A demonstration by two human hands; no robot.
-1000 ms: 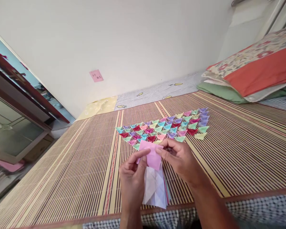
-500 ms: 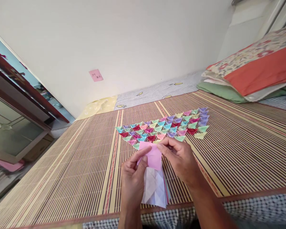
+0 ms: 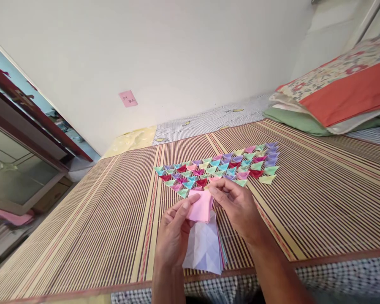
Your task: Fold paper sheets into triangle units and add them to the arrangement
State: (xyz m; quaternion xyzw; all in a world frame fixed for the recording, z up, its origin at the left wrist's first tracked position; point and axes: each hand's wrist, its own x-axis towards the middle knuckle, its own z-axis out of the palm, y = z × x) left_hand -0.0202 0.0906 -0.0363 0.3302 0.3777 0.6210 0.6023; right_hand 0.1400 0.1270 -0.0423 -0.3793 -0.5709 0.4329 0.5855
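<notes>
A small pink sheet of folded paper (image 3: 201, 207) is held up between my two hands. My left hand (image 3: 174, 221) pinches its left side, thumb and forefinger closed on it. At its upper right corner, the thumb and fingers of my right hand (image 3: 232, 202) are closed on the edge. Just below the pink paper lies a stack of paper sheets (image 3: 205, 249), with a creased white one on top and coloured edges showing at the right. Beyond my hands, rows of small folded paper boats (image 3: 221, 166) in many colours stand on the mat; my fingers hide some of the front ones.
A striped bamboo mat (image 3: 98, 219) covers the bed. Pillows (image 3: 335, 93) lie piled at the right by the wall. A pink note (image 3: 128, 98) is stuck on the white wall (image 3: 190, 55). A glass-panelled door (image 3: 15, 164) stands at the left.
The pink paper now looks smaller, with its layers folded together. My left thumb has shifted up and left along it, and the left hand has tilted slightly. My right hand stays at the corner.
</notes>
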